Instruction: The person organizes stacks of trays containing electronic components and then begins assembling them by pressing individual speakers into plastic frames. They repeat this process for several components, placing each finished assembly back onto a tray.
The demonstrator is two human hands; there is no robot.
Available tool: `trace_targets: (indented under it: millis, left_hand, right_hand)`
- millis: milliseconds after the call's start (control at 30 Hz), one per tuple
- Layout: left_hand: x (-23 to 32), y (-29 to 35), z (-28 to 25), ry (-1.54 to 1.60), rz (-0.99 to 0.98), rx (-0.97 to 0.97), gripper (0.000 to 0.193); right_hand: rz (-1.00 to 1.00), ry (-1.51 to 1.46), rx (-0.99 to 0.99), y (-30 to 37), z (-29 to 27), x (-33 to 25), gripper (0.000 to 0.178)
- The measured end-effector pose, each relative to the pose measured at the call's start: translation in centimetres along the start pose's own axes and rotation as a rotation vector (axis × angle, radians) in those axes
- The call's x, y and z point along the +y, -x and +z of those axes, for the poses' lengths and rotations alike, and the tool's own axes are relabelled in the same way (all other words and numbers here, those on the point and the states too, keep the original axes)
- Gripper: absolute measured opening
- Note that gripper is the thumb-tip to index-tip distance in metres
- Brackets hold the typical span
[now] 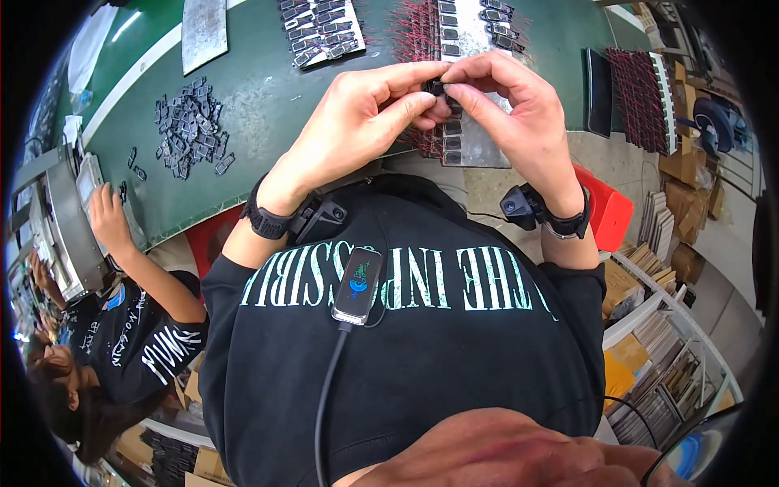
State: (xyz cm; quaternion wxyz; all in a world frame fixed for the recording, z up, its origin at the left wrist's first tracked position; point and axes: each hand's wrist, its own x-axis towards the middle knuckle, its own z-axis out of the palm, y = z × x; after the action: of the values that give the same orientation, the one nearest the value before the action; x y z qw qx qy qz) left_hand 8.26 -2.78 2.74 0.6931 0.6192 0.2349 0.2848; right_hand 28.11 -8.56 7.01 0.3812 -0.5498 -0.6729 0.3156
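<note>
Above the near edge of the green bench, my two hands meet over a small black part. The thumb and forefinger of my left hand pinch it from the left. From the right, my right hand has its thumb and forefinger closed on its upper end. Fingers cover much of the part, so its exact kind is hard to make out. Beneath my hands lies a long grey metal plate. Along its left side runs a row of small black rectangular modules with thin red wires.
A pile of loose black modules lies on the green bench at left. Farther back stands a white tray of modules beside a bare metal plate. Another red-wired row is at right. A co-worker's hand is at far left.
</note>
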Motion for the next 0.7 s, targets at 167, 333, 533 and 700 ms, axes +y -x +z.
trace_targets:
  millis: [167, 333, 533, 700]
  left_hand:
    - [1.4, 0.1, 0.1, -0.116, -0.016, -0.049, 0.044]
    - [1.5, 0.0, 0.3, -0.092, 0.009, -0.036, 0.047]
    - [1.6, 0.0, 0.0, 0.017, -0.025, -0.061, 0.044]
    - [1.2, -0.3, -0.1, 0.103, -0.043, -0.005, 0.029]
  right_hand:
    - [0.236, -0.516, -0.172, -0.1, -0.7, 1.2, 0.013]
    - [0.296, -0.634, -0.285, -0.9, -1.7, 1.3, 0.016]
    - [0.315, -0.577, -0.322, -1.2, -1.9, 1.2, 0.015]
    - [0.162, -0.516, -0.175, -0.5, -0.7, 1.5, 0.012]
